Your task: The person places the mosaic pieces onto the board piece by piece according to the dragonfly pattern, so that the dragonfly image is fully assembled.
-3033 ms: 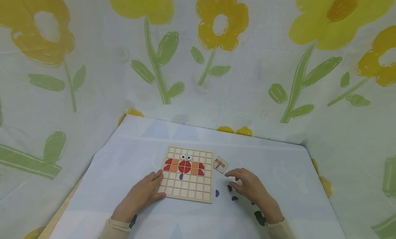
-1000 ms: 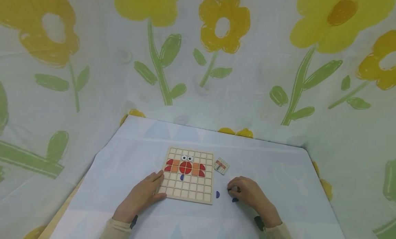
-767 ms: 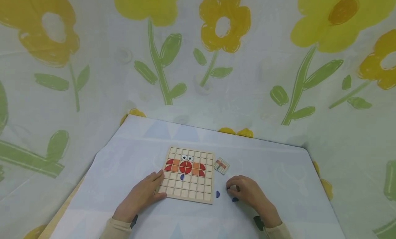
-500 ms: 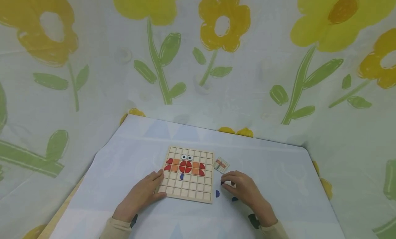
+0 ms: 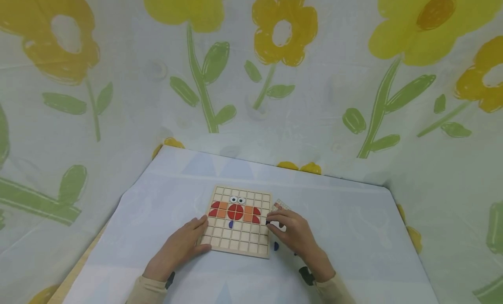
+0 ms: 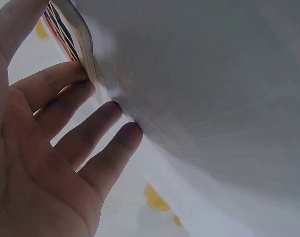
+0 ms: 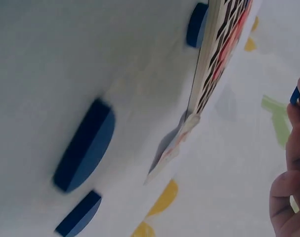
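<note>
A square wooden grid board (image 5: 235,243) lies on the table. Set in it are red quarter-round pieces (image 5: 235,212), orange squares (image 5: 248,214), two eye tiles (image 5: 237,200) and one blue half-round piece (image 5: 231,224). My left hand (image 5: 177,250) rests against the board's left edge, fingers extended, thumb at the near corner; the left wrist view shows fingertips (image 6: 85,74) touching its side. Over the right edge, my right hand (image 5: 294,234) pinches another blue half-round piece (image 7: 294,95) between thumb and forefinger, above the board in the head view.
Loose blue half-round pieces (image 7: 85,148) lie on the white-covered table (image 5: 353,234) right of the board, partly hidden by the right hand in the head view. A small pattern card (image 5: 280,203) sits beside the board's right edge. A flower-print curtain (image 5: 314,98) rises behind.
My right hand has taken a blue half-round piece from the table and moved left and forward with it to the board's right edge, now partly covering the card. My left hand stays put.
</note>
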Action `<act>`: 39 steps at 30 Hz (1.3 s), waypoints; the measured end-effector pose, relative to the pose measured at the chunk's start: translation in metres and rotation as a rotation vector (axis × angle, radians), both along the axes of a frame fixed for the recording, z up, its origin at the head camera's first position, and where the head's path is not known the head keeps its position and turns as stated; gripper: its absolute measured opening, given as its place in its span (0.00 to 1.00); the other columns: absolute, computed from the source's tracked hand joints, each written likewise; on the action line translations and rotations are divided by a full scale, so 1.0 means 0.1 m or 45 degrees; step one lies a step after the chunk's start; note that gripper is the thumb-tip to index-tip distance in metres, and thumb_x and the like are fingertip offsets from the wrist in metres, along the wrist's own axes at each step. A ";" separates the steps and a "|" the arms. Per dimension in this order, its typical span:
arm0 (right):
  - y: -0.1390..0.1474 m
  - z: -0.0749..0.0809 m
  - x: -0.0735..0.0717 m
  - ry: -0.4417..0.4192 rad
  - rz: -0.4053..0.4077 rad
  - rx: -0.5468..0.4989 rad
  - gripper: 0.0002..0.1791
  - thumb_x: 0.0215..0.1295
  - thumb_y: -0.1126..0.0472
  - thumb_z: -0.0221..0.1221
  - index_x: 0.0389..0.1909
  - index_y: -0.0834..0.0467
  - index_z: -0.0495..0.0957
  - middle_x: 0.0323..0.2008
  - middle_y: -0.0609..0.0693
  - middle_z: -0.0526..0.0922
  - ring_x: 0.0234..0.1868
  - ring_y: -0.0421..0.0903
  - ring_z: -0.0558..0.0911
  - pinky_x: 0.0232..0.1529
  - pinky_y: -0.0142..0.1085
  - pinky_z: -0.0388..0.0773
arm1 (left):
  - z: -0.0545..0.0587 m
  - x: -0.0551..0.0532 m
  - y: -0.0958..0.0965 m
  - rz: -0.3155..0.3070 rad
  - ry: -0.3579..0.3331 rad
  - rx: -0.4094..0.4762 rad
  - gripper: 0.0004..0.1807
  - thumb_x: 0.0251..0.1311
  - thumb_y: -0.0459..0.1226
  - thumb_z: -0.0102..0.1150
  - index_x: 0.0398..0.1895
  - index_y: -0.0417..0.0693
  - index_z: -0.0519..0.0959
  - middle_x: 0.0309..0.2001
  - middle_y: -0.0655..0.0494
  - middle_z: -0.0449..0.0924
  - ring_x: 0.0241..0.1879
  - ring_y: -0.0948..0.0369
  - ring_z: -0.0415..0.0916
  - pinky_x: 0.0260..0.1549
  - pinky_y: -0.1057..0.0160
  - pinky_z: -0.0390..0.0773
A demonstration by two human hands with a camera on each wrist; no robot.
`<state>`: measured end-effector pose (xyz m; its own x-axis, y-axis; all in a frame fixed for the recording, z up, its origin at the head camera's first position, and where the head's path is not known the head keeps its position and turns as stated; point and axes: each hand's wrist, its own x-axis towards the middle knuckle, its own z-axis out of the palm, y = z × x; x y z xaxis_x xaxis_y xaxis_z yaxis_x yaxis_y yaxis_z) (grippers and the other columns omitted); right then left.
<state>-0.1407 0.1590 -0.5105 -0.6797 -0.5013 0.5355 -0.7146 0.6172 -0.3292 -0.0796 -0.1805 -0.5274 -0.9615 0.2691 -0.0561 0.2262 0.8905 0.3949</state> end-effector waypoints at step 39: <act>-1.00 -0.06 -0.35 -0.226 0.216 0.519 0.04 0.60 0.56 0.73 0.36 0.49 0.91 0.35 0.37 0.88 0.36 0.32 0.83 0.38 0.22 0.80 | -0.06 -0.01 -0.04 -0.011 0.038 0.032 0.44 0.57 0.52 0.72 0.70 0.35 0.70 0.74 0.44 0.66 0.72 0.42 0.63 0.70 0.44 0.67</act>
<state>-0.1757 0.0591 -0.5168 -0.6332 -0.7584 0.1547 -0.7711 0.6008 -0.2108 -0.0804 -0.1848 -0.5331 -0.9602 0.2784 -0.0208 0.2458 0.8783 0.4101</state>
